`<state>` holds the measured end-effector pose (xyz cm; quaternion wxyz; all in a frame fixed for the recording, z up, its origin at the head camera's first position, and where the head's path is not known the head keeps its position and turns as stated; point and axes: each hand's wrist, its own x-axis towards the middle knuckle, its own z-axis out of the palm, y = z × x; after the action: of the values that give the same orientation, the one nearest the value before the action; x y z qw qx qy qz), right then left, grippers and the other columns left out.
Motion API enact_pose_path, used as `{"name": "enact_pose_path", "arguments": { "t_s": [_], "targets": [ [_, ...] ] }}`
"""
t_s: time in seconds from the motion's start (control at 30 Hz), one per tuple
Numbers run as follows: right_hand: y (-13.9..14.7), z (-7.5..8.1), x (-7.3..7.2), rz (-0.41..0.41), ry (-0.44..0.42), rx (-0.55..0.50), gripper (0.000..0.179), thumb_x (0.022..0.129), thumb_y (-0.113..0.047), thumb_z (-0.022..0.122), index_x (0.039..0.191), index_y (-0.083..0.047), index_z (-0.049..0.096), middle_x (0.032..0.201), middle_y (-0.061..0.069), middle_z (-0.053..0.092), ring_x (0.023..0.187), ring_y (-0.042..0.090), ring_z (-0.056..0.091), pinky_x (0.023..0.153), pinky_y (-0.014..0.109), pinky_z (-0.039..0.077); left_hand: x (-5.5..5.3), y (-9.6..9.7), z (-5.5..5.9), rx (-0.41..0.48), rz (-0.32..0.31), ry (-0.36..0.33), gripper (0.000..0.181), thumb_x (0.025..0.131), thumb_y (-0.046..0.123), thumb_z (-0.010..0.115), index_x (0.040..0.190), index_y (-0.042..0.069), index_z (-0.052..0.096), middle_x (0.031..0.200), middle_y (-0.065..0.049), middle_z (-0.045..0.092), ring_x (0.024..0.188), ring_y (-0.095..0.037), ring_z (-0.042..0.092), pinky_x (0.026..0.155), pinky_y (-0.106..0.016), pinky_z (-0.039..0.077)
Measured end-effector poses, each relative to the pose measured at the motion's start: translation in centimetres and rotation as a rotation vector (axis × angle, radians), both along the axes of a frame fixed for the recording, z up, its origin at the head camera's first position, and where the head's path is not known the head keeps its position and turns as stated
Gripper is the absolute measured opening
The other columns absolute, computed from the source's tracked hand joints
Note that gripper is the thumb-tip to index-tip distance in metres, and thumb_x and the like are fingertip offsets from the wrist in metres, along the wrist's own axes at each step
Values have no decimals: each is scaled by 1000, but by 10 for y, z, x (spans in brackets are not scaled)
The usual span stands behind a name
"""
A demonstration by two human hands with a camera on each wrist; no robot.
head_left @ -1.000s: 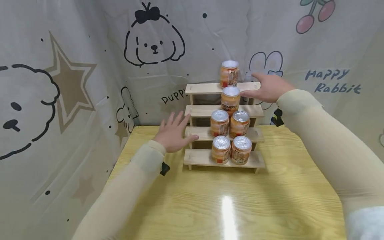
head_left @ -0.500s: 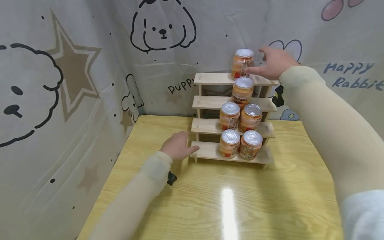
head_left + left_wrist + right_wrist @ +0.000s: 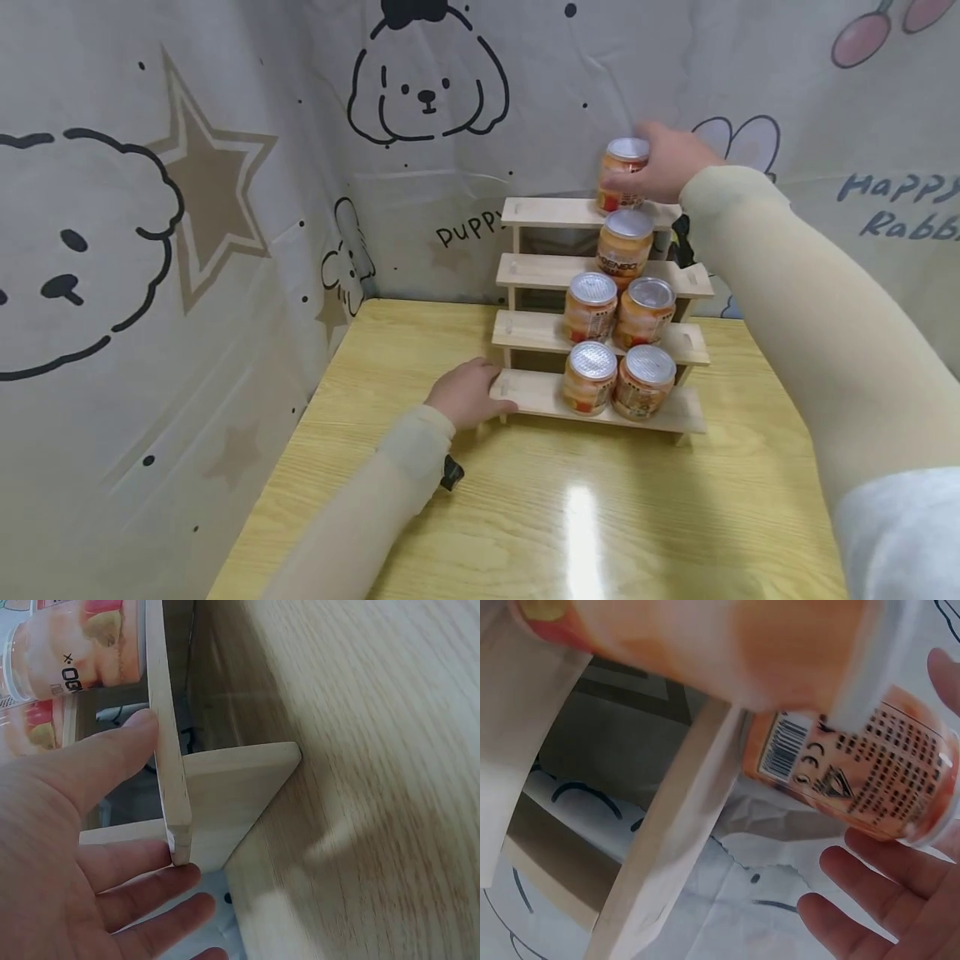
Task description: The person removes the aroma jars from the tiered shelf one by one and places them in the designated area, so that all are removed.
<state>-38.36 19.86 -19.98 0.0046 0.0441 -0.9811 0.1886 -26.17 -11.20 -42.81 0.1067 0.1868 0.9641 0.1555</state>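
Note:
A four-step wooden display shelf (image 3: pixel 532 387) stands on the table and bears orange cans with silvery lids. At its lower left end, my left hand (image 3: pixel 467 393) grips the bottom board; in the left wrist view the thumb (image 3: pixel 124 750) presses the board's edge and the index finger lies at its end. Up at the top step, my right hand (image 3: pixel 663 162) reaches around the topmost can (image 3: pixel 613 177), its thumb across the front. In the right wrist view, that can's label with a barcode (image 3: pixel 786 746) faces the spread fingers (image 3: pixel 870 870), the index fingertip right at its side.
Below the top can stands a single can (image 3: pixel 624 243) on the second step. Pairs sit on the lower two steps, including a can (image 3: pixel 591 308) and another can (image 3: pixel 588 379). The yellow wood-grain table (image 3: pixel 525 508) meets a printed white curtain (image 3: pixel 285 100) at back and left.
My right hand has moved from right of the second step up to the topmost can. My left hand has come down onto the bottom board's left end. The head view has shifted slightly.

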Motion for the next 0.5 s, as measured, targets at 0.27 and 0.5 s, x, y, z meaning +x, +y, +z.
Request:
{"name": "enact_pose_path", "arguments": {
  "t_s": [0.27,0.5],
  "targets": [
    [3,-4,-16,2,-9,10,103,87,-68,62,156,-1,25,138,27,50,123,46,50,101,60,43,3,4,-1,-34,15,16,75,91,56,69,147,8,53,150,-12,49,133,-32,52,108,-47,45],
    [14,-7,-20,-23,24,-61,105,84,-69,66,154,0,31,139,26,50,120,43,51,99,58,46,3,4,-3,-69,23,14,75,92,57,67,148,9,51,151,-12,48,134,-32,51,108,-47,45]
  ]
}}
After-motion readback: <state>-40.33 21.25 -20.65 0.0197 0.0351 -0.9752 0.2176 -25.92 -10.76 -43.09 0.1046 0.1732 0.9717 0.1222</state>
